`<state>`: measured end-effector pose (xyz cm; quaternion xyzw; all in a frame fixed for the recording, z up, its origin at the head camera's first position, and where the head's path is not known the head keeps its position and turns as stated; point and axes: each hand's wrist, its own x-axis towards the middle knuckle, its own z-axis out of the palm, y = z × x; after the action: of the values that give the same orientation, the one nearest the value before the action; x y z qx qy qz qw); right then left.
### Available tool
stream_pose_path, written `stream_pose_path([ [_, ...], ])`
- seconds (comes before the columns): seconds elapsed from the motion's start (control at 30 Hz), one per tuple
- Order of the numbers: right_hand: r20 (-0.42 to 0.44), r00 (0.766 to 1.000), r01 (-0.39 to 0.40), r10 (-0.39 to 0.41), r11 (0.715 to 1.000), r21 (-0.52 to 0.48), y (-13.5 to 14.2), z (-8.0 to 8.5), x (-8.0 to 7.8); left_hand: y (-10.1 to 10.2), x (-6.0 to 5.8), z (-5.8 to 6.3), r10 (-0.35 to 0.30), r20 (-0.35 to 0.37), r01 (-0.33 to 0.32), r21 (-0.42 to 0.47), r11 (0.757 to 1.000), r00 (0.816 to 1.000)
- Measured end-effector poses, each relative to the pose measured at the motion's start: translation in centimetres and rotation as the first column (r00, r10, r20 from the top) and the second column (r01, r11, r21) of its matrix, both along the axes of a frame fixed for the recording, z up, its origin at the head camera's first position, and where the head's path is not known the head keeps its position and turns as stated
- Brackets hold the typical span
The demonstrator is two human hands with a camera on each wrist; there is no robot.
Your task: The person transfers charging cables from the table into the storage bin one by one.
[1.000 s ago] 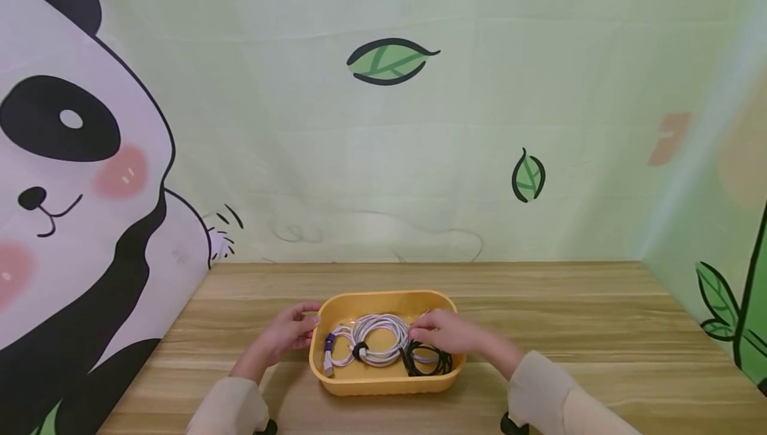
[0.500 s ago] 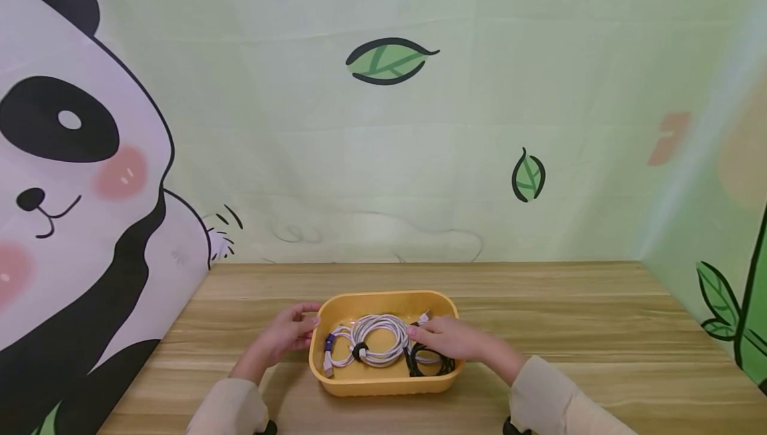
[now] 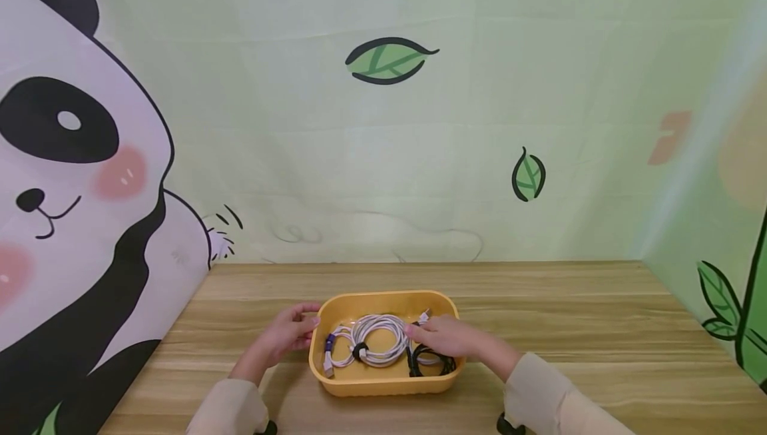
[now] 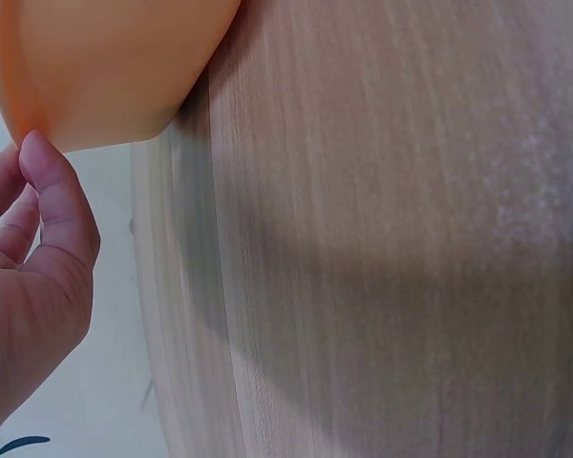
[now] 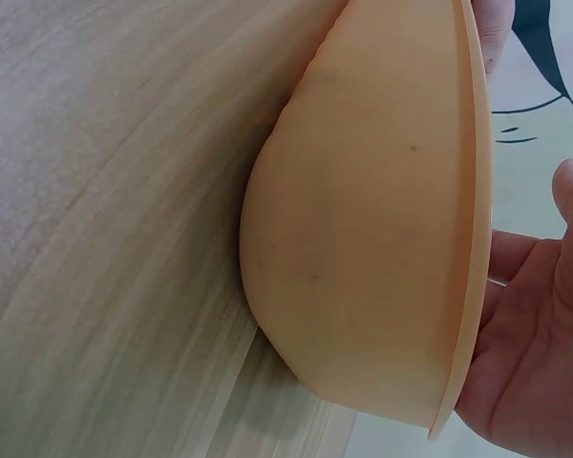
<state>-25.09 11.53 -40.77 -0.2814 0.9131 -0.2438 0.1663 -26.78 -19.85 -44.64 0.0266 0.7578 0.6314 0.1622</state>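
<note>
A yellow plastic storage bin point(image 3: 383, 388) stands on the wooden table. Inside lie a coil of white cable point(image 3: 383, 358) with a black strap, a smaller white USB cable point(image 3: 328, 362) with a blue tie at the left, and a bundled black cable point(image 3: 440, 366) at the right. My left hand point(image 3: 290, 332) holds the bin's left rim, its thumb against the edge in the left wrist view. Over the right rim reaches my right hand point(image 3: 449, 337), thumb straight and apart from the fingers, above the black cable. Its fingertips are hidden inside the bin.
A white plug end point(image 3: 424, 317) leans up near the bin's back right corner. The wooden table point(image 3: 551, 328) ends at a green fabric backdrop point(image 3: 287, 122) printed with a panda and leaves.
My right hand has shifted slightly and its thumb has come away from the black cable, which lies lower at the right. The white plug end has come into sight. My left hand stays put.
</note>
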Motion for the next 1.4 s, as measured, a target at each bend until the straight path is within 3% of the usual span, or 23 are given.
stream_pose_path([
  [0.43,0.025,1.0,0.012,-0.014,0.999,0.046,-0.3,-0.1,-0.1,0.0,-0.1,0.1,0.0,0.004,0.0,-0.005,1.0,1.0],
  [0.77,-0.063,0.995,-0.08,0.076,0.994,-0.072,0.5,-0.9,-0.1,0.0,-0.1,-0.1,0.009,0.013,-0.009,-0.005,1.0,1.0],
  [1.13,-0.077,0.997,-0.028,0.012,0.975,-0.219,1.6,-0.1,-0.2,0.0,-0.2,0.0,0.014,-0.019,-0.014,0.005,1.0,1.0],
  [1.4,-0.124,0.992,-0.002,-0.029,0.969,-0.246,2.3,0.0,-0.3,0.3,-0.2,-0.2,0.092,-0.053,-0.093,-0.02,0.995,0.994],
])
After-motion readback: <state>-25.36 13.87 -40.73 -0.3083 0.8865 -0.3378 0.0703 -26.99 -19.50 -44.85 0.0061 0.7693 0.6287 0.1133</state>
